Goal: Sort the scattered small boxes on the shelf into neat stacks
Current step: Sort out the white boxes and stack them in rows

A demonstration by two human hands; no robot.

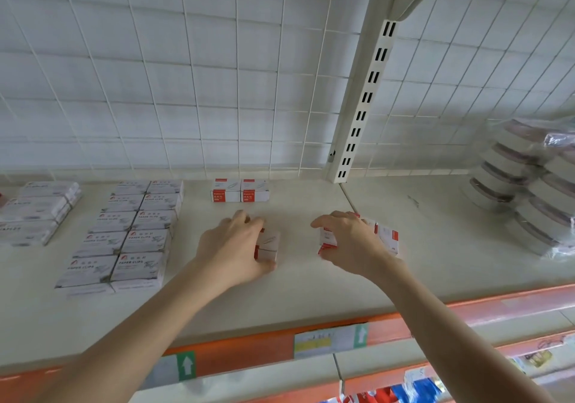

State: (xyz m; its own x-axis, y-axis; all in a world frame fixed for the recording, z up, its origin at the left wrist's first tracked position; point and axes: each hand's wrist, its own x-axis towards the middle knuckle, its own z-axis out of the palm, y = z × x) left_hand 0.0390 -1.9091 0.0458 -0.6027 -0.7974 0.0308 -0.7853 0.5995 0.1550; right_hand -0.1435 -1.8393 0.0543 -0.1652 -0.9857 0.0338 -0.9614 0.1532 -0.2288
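**Gathering loose boxes, both grips down**

The left grip (236, 247) lies just in front of the pair (239, 190) of red-and-white boxes at the back of the shelf (311, 284). Its fingers and thumb curl round one box (268, 244), perhaps two stacked. The right grip (345, 240), in front and to the right of the pair, arches over a loose heap (386, 236) of the same boxes, which lean on each other at odd angles. I cannot tell whether it pinches any of them.

The heap is the likelier trouble. If the fingers close on tilted boxes, one may slip out sideways and the rest may spread. A hasty set-down of the left box could also knock the pair askew, or push it toward the clip packs (130, 234) to the left of the pair.

Both palms cover much of what they hold, so the number of boxes in the heap is unclear. The print on the boxes is too blurred to read. The wrapped goods (529, 184), far right of the pair, are cut off by the frame edge.
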